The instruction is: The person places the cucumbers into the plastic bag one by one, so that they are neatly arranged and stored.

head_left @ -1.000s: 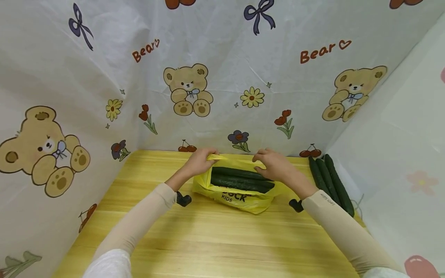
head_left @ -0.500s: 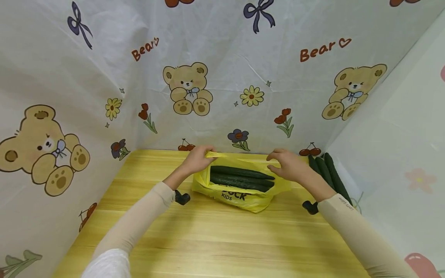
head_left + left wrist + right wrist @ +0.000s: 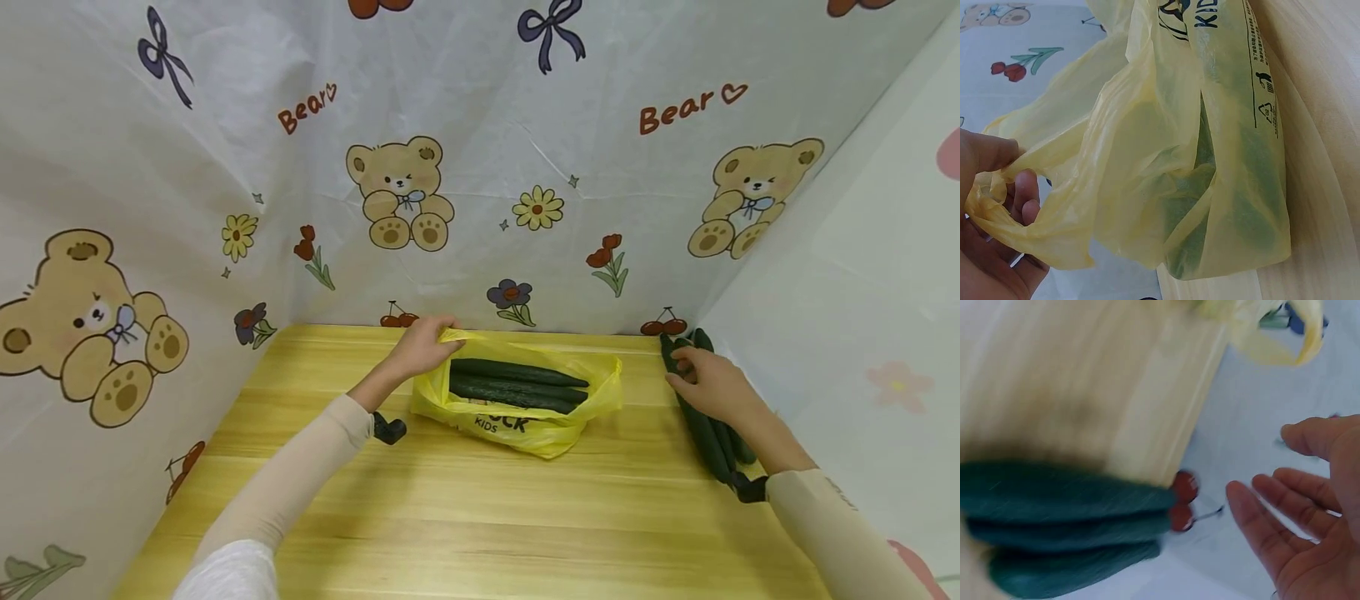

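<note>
A yellow plastic bag (image 3: 600, 400) lies on the table with its mouth open and dark green cucumbers (image 3: 517, 392) inside. My left hand (image 3: 422, 346) pinches the bag's upper left edge; in the left wrist view the fingers of that hand (image 3: 997, 206) curl round the yellow film (image 3: 1129, 144). Over three cucumbers (image 3: 701, 429) at the table's right side hovers my right hand (image 3: 716, 387), holding nothing. The right wrist view shows this hand (image 3: 1310, 512) with parted fingers, apart from the three cucumbers (image 3: 1066, 500) lying side by side.
The wooden table (image 3: 480, 517) meets a white sheet (image 3: 465, 67) printed with bears at its back. Another white sheet (image 3: 847, 317) hangs along the right edge, close beside the loose cucumbers. A dark strap piece (image 3: 389, 428) shows at the left wrist, another (image 3: 750, 488) at the right.
My right hand has moved right, from beside the bag's mouth to above the loose cucumbers. My left hand keeps its hold on the bag. The head view has shifted slightly.
</note>
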`<act>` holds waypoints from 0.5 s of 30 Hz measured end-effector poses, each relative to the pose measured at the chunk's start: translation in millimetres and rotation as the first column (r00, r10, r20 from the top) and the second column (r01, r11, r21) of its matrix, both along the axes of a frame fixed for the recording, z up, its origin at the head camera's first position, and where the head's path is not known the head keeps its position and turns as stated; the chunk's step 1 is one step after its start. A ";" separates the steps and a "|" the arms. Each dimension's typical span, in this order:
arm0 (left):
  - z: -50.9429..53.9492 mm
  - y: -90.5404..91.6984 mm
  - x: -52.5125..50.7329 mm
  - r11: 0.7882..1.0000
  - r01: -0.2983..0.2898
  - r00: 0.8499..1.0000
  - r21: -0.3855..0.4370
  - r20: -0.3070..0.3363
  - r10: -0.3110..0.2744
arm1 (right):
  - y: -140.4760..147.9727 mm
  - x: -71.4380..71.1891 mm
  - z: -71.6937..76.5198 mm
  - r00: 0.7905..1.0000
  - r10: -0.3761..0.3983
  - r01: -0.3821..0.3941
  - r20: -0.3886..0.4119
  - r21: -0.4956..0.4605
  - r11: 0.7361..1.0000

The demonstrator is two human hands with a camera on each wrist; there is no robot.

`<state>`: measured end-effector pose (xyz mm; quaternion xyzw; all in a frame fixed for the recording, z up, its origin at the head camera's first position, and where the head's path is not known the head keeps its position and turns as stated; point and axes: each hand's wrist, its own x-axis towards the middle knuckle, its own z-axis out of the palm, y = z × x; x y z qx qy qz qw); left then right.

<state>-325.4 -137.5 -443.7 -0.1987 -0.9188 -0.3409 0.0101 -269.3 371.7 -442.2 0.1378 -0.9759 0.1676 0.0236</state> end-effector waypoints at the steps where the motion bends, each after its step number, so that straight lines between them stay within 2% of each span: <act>1: -0.7 -0.4 -0.4 1.000 0.000 1.000 -0.002 -0.003 0.000 | 7.8 3.0 -3.4 1.000 -0.017 0.017 0.011 0.004 1.000; 7: -2.9 -2.2 -0.4 1.000 0.001 1.000 0.009 0.008 -0.001 | 38.9 23.5 -27.8 0.993 -0.100 0.099 0.068 0.024 0.995; 15: -3.6 -1.4 -0.6 1.000 0.004 1.000 0.016 0.007 -0.004 | 40.8 49.9 -55.0 0.984 -0.148 0.145 0.101 0.042 0.989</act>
